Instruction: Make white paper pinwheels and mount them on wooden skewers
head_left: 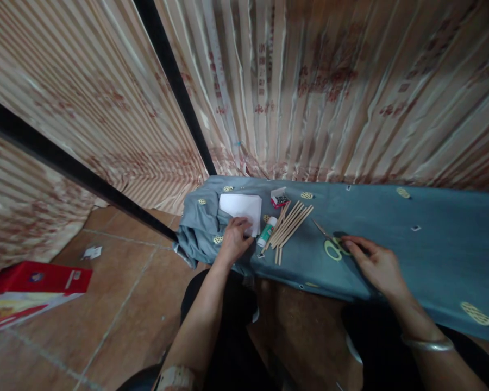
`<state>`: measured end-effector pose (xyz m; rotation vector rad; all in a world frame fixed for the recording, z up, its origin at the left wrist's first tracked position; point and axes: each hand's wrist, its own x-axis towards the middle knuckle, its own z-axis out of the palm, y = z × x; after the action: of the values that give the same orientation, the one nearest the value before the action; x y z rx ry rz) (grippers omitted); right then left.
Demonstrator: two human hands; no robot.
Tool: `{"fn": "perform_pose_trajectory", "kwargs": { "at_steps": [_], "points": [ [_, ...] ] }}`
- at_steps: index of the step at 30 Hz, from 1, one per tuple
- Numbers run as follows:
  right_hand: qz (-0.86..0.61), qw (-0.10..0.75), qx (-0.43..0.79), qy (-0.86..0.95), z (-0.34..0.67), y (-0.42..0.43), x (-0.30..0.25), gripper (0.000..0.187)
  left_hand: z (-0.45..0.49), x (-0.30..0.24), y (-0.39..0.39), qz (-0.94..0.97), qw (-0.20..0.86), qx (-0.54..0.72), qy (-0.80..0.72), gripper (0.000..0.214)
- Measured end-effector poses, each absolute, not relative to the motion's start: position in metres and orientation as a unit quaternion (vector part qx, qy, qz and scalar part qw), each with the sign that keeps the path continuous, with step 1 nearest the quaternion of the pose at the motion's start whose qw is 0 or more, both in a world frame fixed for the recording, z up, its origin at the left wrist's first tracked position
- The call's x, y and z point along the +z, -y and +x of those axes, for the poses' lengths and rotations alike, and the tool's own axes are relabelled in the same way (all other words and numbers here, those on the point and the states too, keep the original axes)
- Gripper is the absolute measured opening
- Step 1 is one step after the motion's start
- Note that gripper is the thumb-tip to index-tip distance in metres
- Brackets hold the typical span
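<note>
My left hand (235, 239) rests on the near corner of a stack of white paper (241, 207), fingers curled down on it. My right hand (374, 262) lies flat on the blue cloth (411, 244), fingers stretched toward the handles of a pair of scissors (329, 239). Between the hands lie several thin wooden sticks (289, 224) in a loose bundle and a small glue bottle (267, 231) with a green cap. A small red and white box (279, 197) sits just behind the sticks.
The blue cloth covers a low bench against a striped curtain (330, 92). A black pole (175, 81) leans across the curtain. On the tiled floor at the left lie a red box (41, 278) and a scrap of paper (92, 252).
</note>
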<state>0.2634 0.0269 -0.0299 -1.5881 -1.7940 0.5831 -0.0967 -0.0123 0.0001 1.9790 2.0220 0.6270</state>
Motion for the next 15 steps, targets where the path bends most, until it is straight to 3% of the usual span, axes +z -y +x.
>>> {"fn": "perform_pose_trajectory", "kwargs": {
  "at_steps": [5, 15],
  "points": [
    [-0.622, 0.31, 0.195, 0.692, 0.2691, -0.029, -0.0355, 0.043, -0.0958, 0.0024, 0.0127, 0.665, 0.132, 0.212, -0.704, 0.04],
    [-0.612, 0.308, 0.191, 0.703, 0.269, -0.0291, -0.0343, 0.041, -0.1007, -0.0002, 0.0137, 0.629, 0.177, 0.277, -0.704, 0.02]
  ]
}}
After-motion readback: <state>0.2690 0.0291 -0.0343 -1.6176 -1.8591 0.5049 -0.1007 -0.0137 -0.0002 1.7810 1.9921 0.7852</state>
